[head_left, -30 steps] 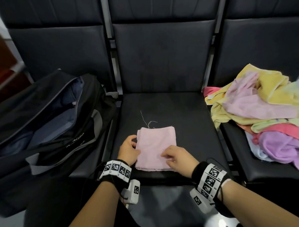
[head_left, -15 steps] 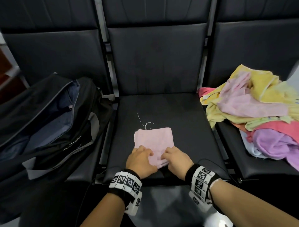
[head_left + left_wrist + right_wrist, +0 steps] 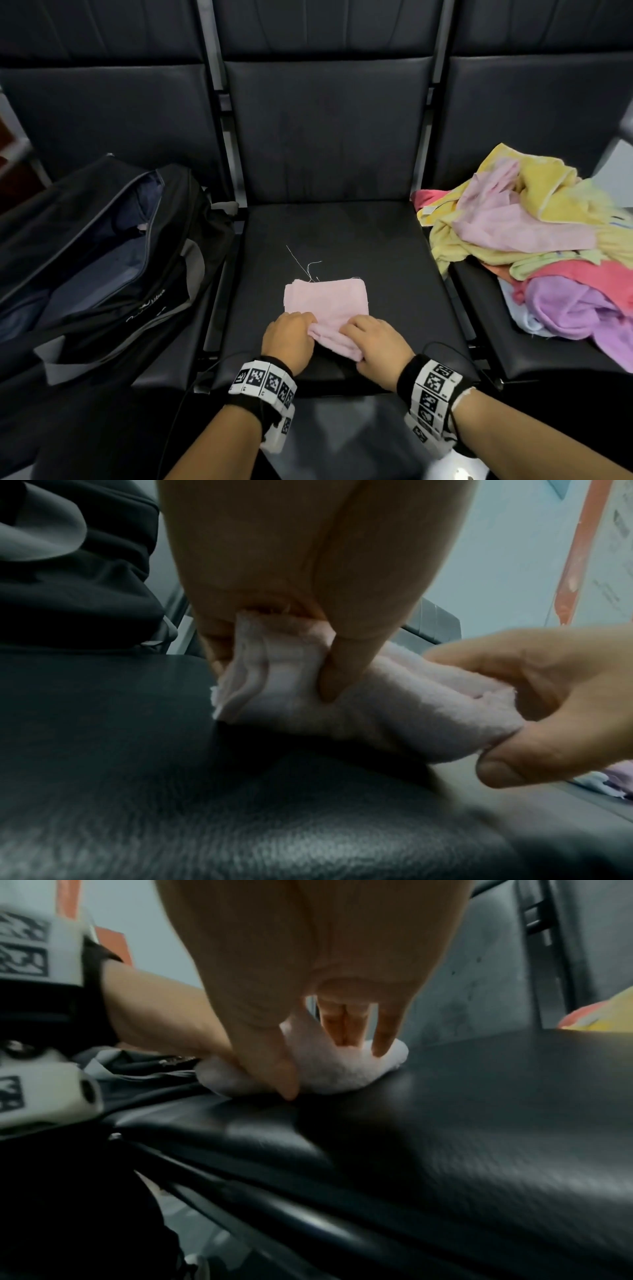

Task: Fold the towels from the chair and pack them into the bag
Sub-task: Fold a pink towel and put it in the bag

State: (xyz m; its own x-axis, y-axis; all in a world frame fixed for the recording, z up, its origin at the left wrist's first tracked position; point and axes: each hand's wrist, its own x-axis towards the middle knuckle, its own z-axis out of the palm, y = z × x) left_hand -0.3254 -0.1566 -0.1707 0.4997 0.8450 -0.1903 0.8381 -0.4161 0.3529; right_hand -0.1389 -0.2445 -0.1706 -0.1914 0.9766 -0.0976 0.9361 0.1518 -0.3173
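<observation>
- Black padded chairs stand three in a row; the middle chair [image 3: 342,240] carries the work, close to its front edge.
- Left hand [image 3: 287,339] pinches the near left end of the pink towel [image 3: 327,301]; in the left wrist view its thumb and fingers [image 3: 342,669] are curled round a bunched, layered edge of the cloth.
- Right hand [image 3: 376,346] grips the near right end of the same towel, thumb under and fingers over the fold, as the left wrist view shows.
- Between the two hands the near edge is lifted off the seat and rolled, its long axis running from one hand to the other; the far part lies flat just beyond the fingertips, a squarish folded pad with loose threads [image 3: 305,267] trailing away from it.
- One pink towel is being handled.
- Well out beyond the right hand, on the right chair, lies a heap of unfolded towels [image 3: 534,246] in yellow, pink, coral and lilac; their number cannot be told.
- Out beyond the left hand, on the left chair, sits one black bag [image 3: 102,260], unzipped, mouth facing up.
</observation>
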